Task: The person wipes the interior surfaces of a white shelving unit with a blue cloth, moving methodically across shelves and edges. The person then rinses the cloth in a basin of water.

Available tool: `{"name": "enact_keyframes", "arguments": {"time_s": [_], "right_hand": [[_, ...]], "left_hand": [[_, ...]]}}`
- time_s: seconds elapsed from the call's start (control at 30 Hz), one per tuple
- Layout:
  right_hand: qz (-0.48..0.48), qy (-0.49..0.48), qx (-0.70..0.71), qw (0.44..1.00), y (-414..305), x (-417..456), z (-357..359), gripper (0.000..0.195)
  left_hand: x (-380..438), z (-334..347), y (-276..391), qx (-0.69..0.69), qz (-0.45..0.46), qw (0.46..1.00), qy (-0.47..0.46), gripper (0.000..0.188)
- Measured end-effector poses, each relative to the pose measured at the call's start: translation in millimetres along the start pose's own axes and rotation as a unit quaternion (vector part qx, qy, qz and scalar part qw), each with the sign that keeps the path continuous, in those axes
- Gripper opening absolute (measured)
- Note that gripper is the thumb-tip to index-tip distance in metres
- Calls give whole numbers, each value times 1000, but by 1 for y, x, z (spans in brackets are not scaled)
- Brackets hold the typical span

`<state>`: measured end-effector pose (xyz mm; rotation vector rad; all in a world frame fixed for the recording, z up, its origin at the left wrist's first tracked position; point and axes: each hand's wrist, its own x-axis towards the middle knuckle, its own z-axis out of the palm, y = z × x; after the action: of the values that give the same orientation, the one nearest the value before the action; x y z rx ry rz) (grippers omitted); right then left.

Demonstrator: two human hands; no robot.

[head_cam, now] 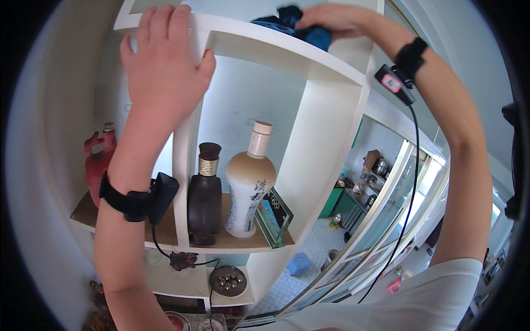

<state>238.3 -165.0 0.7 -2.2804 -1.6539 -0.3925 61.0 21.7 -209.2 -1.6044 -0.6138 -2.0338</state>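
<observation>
My left hand (167, 66) rests with spread fingers on the edge of a white shelf board (244, 31), near the top of an upright divider. At the upper right, my right hand (337, 20) holds a dark blue cloth (316, 37) on that same board; part of the cloth hangs at its front edge. On the shelf below stand a dark brown bottle (205, 202), a tan and white ceramic bottle (250, 186) bearing writing and a glass plaque (275, 217). Behind my left forearm, a red jug-shaped bottle (99, 161) is partly hidden.
Beneath, a dark round dish (227, 281) with several metallic balls sits on a lower shelf. Cables hang from devices strapped to both wrists. To the right is a glass sliding door (352, 265), with a kitchen and a blue plastic stool (299, 264) beyond.
</observation>
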Motion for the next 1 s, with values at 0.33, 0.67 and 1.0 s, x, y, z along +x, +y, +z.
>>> {"name": "enact_keyframes", "arguments": {"time_s": [0.33, 0.67, 1.0], "right_hand": [[-105, -62, -69, 990, -26, -3, 24, 36], [40, 162, -70, 983, -8, 32, 3, 49], [-1, -76, -82, 994, -1, 39, 38, 51]], "left_hand": [[-2, 2, 4, -20, -25, 999, 7, 68], [-2, -5, -2, 6, -4, 1000, 7, 69], [-1, 0, 11, -34, -22, 999, 21, 66]]}}
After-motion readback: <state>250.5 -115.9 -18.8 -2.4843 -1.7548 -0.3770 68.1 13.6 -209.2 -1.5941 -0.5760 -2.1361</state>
